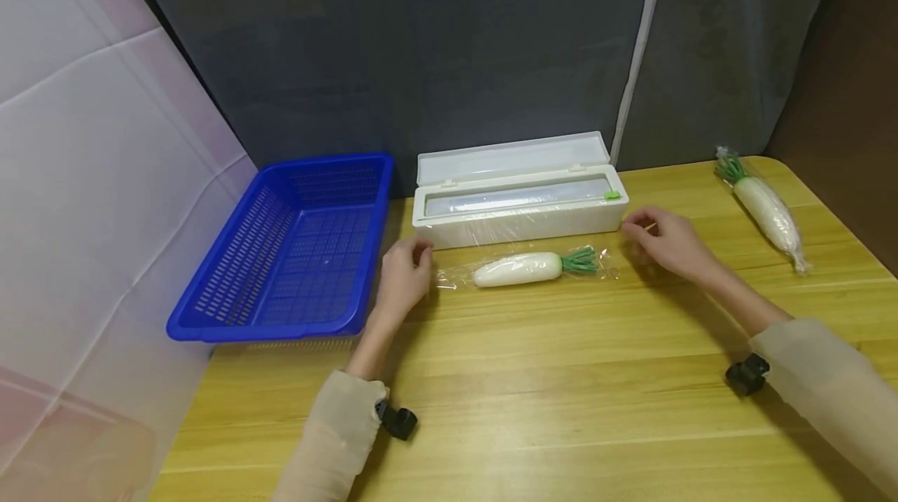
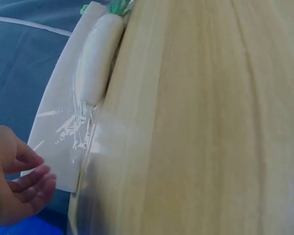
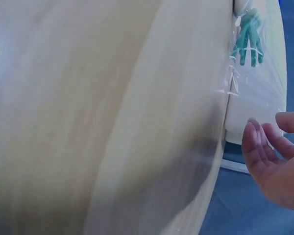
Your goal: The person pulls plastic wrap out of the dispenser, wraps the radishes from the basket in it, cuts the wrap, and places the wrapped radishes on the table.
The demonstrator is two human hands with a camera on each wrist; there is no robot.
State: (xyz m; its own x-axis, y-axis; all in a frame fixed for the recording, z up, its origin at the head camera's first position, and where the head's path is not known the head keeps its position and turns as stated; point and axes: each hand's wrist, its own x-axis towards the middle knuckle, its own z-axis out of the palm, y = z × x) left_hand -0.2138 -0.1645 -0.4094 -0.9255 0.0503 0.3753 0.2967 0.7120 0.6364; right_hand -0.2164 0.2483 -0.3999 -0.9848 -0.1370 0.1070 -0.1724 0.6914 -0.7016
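A white radish [image 1: 519, 269] with green stalks lies on the table in front of a white film dispenser box [image 1: 519, 225]. Clear plastic film [image 1: 459, 276] covers the radish, its edges showing past both ends, and more film glints on the box's front. My left hand [image 1: 404, 277] is at the box's near left corner, fingers loosely bent and tips close to the thumb, beside the film's edge [image 2: 63, 127]. At the box's right end is my right hand [image 1: 662, 241], with a gap between thumb and bent fingers [image 3: 255, 142].
A blue plastic basket [image 1: 372, 284] stands at the left. Another radish [image 1: 768, 213], wrapped in film with twisted ends, lies at the far right. Behind the dispenser its lid [image 1: 512, 160] stands raised, near the dark curtain. A green slider [image 1: 613, 195] sits at the box's right.
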